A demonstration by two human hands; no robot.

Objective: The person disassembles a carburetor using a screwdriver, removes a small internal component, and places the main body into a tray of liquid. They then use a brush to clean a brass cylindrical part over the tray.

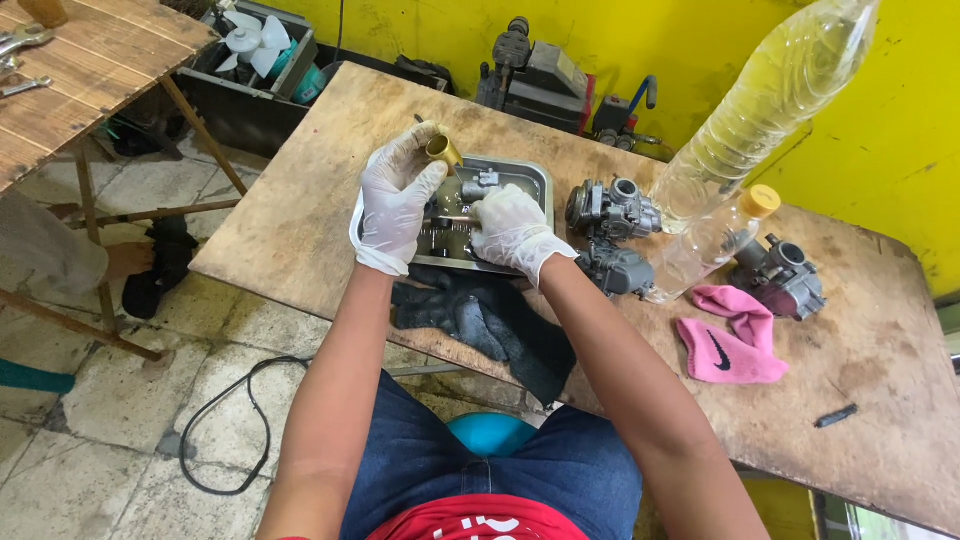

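Head-camera view looking down at a person seated at a worn wooden counter (860, 400), both forearms reaching forward toward twelve o'clock.

The left hand (395, 195), in a white glove, is raised just above the left rim of a shallow metal tray (535, 180). Its fingers are closed around a small brass-coloured cylinder (443, 150), held tilted with the open end up. The right hand (512, 230), also gloved, lies palm down over the tray with fingers curled together; what it grips beneath, if anything, cannot be told. A grey carburetor part (482, 183) sits in the tray at about eleven o'clock from this hand, just beside its fingertips.

A dark rag (490, 320) hangs over the counter's near edge, directly below the tray at six o'clock. At three o'clock from the tray stand two grey carburetors (610, 210), one nearer the viewer, touching or nearly so. Farther right a small clear bottle with a yellow cap (715, 240) lies on its side, and a large clear bottle of yellowish liquid (770, 100) leans toward one o'clock. Another carburetor (785, 275) and a pink cloth (725, 345) lie beyond, well apart from the hands.

Open counter shows left of the tray toward nine o'clock, and at the far right near corner. A second wooden table (90, 70) stands at ten o'clock.
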